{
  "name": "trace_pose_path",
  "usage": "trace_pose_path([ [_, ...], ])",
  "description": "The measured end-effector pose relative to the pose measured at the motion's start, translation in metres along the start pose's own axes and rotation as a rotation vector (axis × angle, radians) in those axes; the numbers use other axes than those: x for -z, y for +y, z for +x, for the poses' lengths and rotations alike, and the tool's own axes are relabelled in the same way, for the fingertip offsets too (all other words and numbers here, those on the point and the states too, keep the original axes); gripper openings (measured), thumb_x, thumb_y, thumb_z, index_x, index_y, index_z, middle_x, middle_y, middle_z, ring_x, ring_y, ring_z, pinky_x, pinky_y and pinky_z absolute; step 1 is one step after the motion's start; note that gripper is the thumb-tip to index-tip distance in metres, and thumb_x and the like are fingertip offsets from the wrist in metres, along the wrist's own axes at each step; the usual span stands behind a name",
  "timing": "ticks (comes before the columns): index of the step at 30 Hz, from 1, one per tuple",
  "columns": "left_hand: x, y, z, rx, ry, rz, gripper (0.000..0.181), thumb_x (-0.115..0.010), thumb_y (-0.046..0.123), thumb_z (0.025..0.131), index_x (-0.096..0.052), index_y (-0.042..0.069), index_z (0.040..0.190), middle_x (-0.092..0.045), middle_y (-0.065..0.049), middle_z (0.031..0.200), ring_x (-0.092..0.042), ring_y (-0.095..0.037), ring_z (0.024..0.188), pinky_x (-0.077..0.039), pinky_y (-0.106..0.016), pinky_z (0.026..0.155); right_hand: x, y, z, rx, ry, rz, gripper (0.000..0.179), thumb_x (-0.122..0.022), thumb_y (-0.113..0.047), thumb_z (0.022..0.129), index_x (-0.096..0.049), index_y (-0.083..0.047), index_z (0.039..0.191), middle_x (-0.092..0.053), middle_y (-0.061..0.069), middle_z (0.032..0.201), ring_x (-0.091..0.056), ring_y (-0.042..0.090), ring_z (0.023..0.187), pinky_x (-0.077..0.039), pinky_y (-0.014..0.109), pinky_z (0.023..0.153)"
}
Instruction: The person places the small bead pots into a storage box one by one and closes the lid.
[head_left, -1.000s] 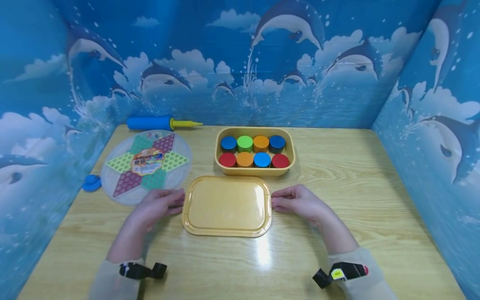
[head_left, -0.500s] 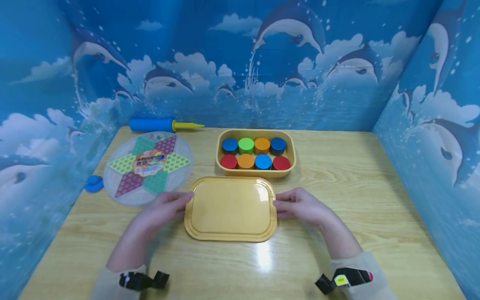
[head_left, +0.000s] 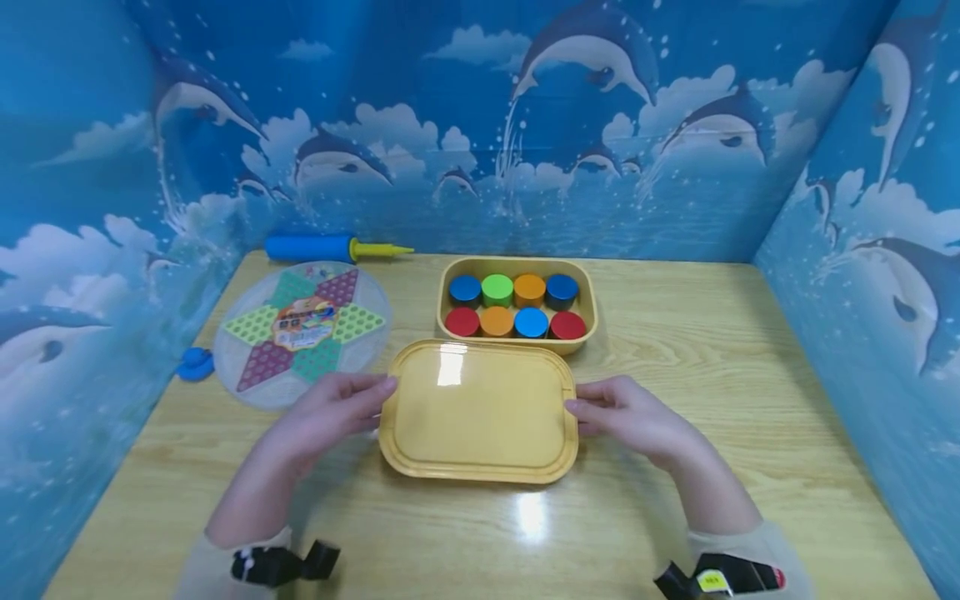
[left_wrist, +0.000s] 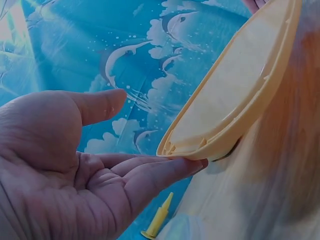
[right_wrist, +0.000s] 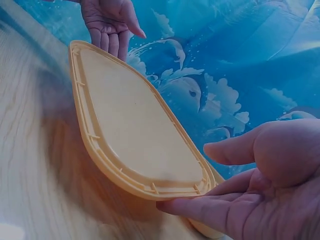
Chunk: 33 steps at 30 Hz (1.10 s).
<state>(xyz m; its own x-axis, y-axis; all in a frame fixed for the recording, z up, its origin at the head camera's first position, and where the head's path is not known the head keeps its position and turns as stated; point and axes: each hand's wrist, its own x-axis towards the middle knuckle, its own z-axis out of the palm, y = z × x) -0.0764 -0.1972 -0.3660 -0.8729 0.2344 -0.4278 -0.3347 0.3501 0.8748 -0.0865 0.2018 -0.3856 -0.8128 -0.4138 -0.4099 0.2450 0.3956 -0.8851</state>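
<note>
A tan rectangular lid (head_left: pixel 480 412) with rounded corners is raised above the table between the two hands, covering the near rim of a matching box (head_left: pixel 521 265) in the head view. The left hand (head_left: pixel 341 408) supports its left edge on nearly straight fingers; the thumb stands apart from the lid in the left wrist view. At the opposite edge, the right hand (head_left: pixel 626 417) bears the lid in the same way, its fingertips (right_wrist: pixel 172 204) against the ribbed rim. The box holds two rows of coloured round blocks, among them a green one (head_left: pixel 497 289).
At the left lies a round, clear board (head_left: pixel 375 346) with a coloured star pattern. A blue pump (head_left: pixel 311 247) with a yellow nozzle lies behind it, and a small blue piece (head_left: pixel 197 364) sits beside it. Dolphin-printed curtains (head_left: pixel 510 192) enclose the wooden table (head_left: pixel 697 333).
The lid has been lifted off the table and moved slightly right and toward the box. Both hands have come in from beside its short edges to carry it.
</note>
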Motion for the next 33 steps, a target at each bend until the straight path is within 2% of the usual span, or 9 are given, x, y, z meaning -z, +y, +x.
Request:
trace_pose_path([
  [8,-0.001,0.019,0.002,-0.021,-0.012,0.065,0.074,-0.060,0.046,0.108,-0.046,-0.013,0.151,-0.057,-0.028,0.147,-0.061,-0.040,0.131,-0.052,-0.051,0.111,0.015,-0.011,-0.015,0.032,0.002,-0.001,0.062,-0.064,-0.027,0.109,-0.045,0.016,0.150,-0.054,0.030,0.149,-0.069,0.035,0.121,-0.057,0.046,0.104],
  [17,-0.002,0.039,0.012,-0.051,-0.022,0.127,0.070,-0.059,0.046,0.109,-0.049,-0.011,0.150,-0.058,-0.026,0.146,-0.062,-0.038,0.130,-0.055,-0.050,0.107,0.031,-0.026,-0.018,0.093,0.007,-0.046,0.062,-0.060,-0.024,0.111,-0.040,0.018,0.151,-0.050,0.032,0.152,-0.066,0.037,0.125,-0.059,0.043,0.101],
  [22,-0.001,0.050,0.018,-0.071,-0.033,0.136,0.069,-0.058,0.043,0.110,-0.048,-0.010,0.152,-0.056,-0.025,0.150,-0.062,-0.037,0.131,-0.056,-0.048,0.106,0.040,-0.033,-0.017,0.105,0.012,-0.058,0.059,-0.058,-0.023,0.112,-0.041,0.017,0.152,-0.050,0.031,0.152,-0.064,0.039,0.127,-0.056,0.044,0.104],
  [27,0.001,0.062,0.026,-0.083,-0.056,0.120,0.064,-0.056,0.039,0.112,-0.047,-0.012,0.151,-0.056,-0.026,0.149,-0.061,-0.037,0.132,-0.056,-0.047,0.105,0.050,-0.042,-0.014,0.094,0.029,-0.073,0.063,-0.054,-0.028,0.114,-0.036,0.016,0.155,-0.041,0.032,0.158,-0.061,0.038,0.131,-0.055,0.043,0.106],
  [33,0.004,0.071,0.041,-0.073,-0.087,0.080,0.062,-0.052,0.038,0.114,-0.049,-0.011,0.150,-0.060,-0.024,0.146,-0.060,-0.036,0.133,-0.054,-0.046,0.109,0.060,-0.054,-0.009,0.096,0.038,-0.032,0.060,-0.052,-0.023,0.115,-0.033,0.017,0.155,-0.040,0.032,0.159,-0.057,0.039,0.135,-0.054,0.043,0.105],
])
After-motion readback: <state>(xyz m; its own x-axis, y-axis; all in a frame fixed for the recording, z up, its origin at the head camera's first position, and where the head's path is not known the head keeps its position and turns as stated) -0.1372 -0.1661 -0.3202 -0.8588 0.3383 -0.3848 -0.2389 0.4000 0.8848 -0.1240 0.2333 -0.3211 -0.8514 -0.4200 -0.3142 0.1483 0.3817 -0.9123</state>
